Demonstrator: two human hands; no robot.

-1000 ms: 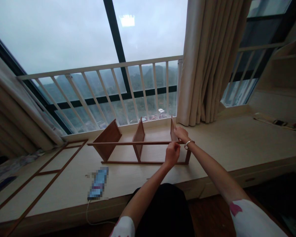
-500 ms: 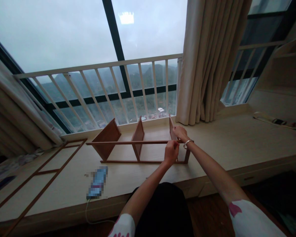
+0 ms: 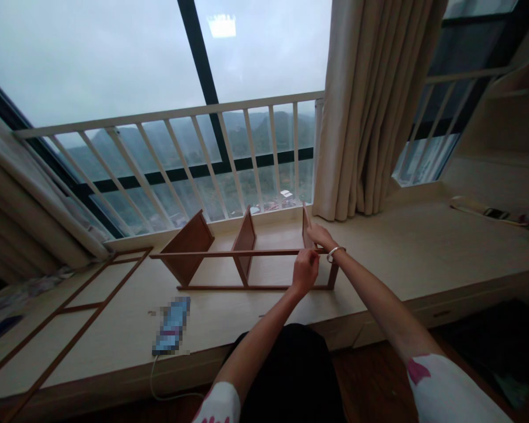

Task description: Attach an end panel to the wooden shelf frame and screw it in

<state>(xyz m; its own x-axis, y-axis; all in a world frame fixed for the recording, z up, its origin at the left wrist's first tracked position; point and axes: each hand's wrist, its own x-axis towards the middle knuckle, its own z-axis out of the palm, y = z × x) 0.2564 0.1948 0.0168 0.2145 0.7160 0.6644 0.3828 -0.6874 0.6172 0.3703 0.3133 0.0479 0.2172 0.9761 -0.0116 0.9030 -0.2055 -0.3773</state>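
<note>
On the window ledge (image 3: 401, 252) between front and back edges, holding the end board (image 3: 305, 224) of the shelf frame (image 3: 243, 242) with the right hand (image 3: 322, 236), meeting the upper rail (image 3: 268, 252) with the left hand (image 3: 305, 270), tightly curled, cannot tell around what. Could skew if pushed unevenly. Cannot see the covered joint, nor the cut-off end of the ladder frame (image 3: 81, 306).

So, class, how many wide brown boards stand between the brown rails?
3: a left board, a middle board and a right board, partly hidden by the right hand.
</note>
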